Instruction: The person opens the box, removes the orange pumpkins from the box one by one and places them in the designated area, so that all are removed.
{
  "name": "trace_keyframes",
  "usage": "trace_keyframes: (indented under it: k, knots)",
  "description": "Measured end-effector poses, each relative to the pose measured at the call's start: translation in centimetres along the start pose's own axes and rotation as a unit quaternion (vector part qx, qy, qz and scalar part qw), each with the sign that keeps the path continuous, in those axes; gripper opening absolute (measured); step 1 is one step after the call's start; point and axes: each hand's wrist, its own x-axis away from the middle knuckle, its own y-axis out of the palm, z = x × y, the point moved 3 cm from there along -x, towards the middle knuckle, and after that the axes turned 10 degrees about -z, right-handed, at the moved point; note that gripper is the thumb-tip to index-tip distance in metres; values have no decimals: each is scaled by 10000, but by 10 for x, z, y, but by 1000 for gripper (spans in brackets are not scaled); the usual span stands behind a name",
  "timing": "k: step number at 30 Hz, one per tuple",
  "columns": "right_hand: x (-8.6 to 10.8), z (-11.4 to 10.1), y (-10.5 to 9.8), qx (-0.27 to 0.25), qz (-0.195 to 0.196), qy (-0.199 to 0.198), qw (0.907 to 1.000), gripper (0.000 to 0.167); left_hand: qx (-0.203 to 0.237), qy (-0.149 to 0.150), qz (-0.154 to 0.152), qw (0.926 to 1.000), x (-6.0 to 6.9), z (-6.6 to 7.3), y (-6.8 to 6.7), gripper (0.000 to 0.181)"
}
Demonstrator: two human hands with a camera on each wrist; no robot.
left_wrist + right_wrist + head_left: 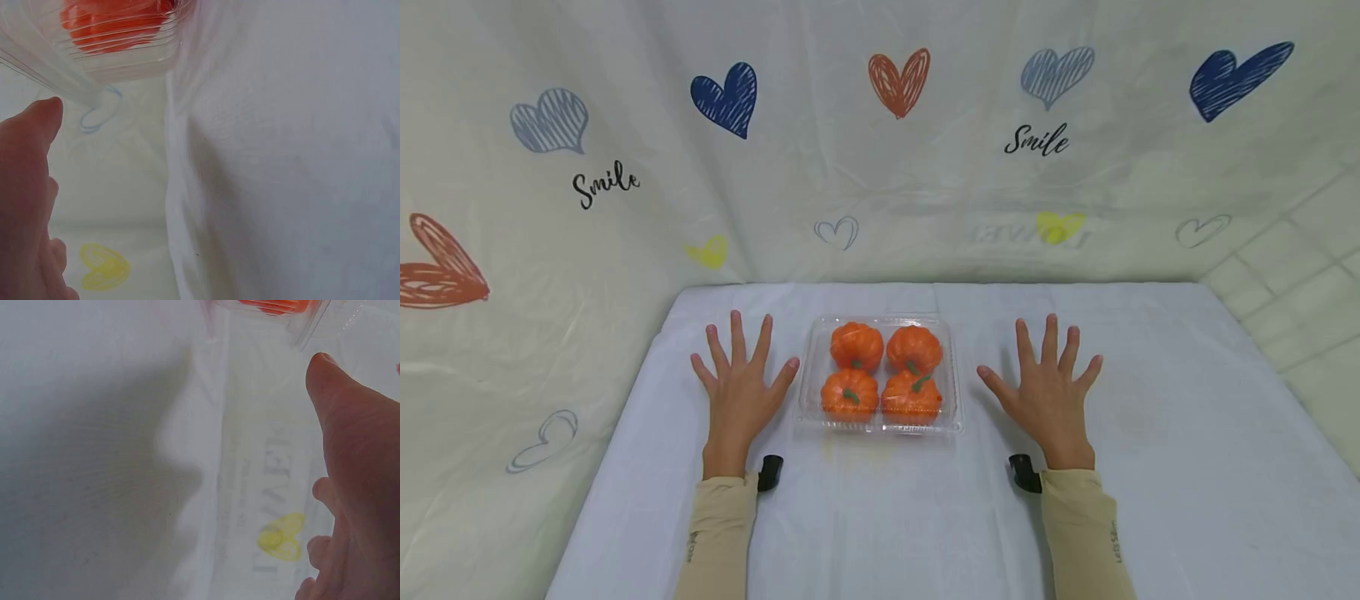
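Observation:
A clear plastic box (953, 387) sits in the middle of the table and holds several small orange pumpkins (850, 396) with green stems. To its left my left hand (737, 400) is held palm down with fingers straight and spread, the thumb close to the box's side. On the other side my right hand (1051, 400) has its fingers spread the same way, a little farther from the box. Neither hand holds anything. Both wrist views catch a corner of the box, near the left thumb (44, 119) and the right thumb (328, 381).
A white cloth (880, 525) covers the table. Behind it hangs a pale curtain (820, 167) printed with hearts and the word Smile. Each wrist carries a small black device, the left one (770, 472) and the right one (1024, 472), beside beige sleeves.

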Motion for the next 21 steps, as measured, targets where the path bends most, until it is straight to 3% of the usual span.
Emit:
trace_keyframes:
  k: [16, 21]
  knots:
    - [7, -1, -3, -129, 156, -82, 9998, 97, 143, -26, -149, 9998, -1, 3, 0, 86]
    - [12, -8, -7, -387, 155, -188, 9990, 97, 254, -34, -171, 9995, 1, 3, -1, 85]
